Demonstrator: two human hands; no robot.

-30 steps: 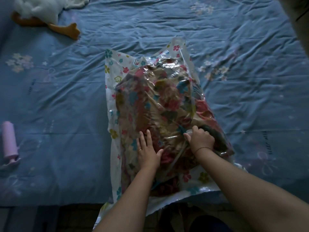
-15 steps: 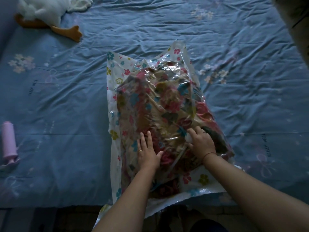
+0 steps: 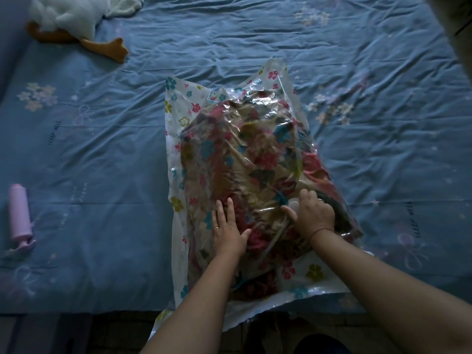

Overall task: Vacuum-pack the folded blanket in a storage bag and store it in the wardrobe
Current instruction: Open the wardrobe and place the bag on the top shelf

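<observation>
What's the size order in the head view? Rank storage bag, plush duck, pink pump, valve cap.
1. storage bag
2. plush duck (cropped by the frame)
3. pink pump
4. valve cap (partly under right hand)

Dim room, weak light, colours muted. A bed [image 3: 357,60] filled nearly the whole view, covered in a wrinkled blue sheet [image 3: 107,154] printed with pale flower clusters and small "SLEEP WELL" lettering. A white plush duck [image 3: 69,19] with orange feet lay at the bed's far left corner. Dark floor [image 3: 76,335] showed as a strip along the bed's near edge.
</observation>
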